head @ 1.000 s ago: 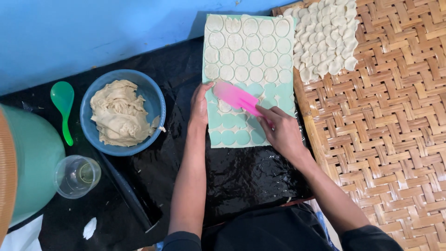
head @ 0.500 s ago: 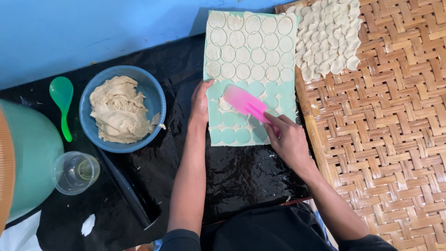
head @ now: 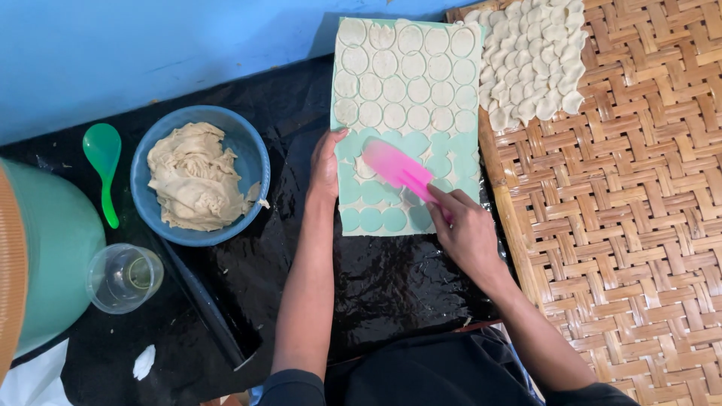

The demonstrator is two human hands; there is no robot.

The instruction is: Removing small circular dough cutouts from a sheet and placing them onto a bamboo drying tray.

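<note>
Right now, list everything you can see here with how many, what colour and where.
dough sheet: one, pale, cut into rounds, on green mat
pink scraper: one, on the sheet
loose dough rounds: a pile, pale, on woven tray
blue bowl: one, holding dough scraps
green spoon: one, left of bowl
clear cup: one, lower left
green container: one, far left
black plastic sheet: one, under everything
left hand: on mat's edge
right hand: gripping scraper
</note>
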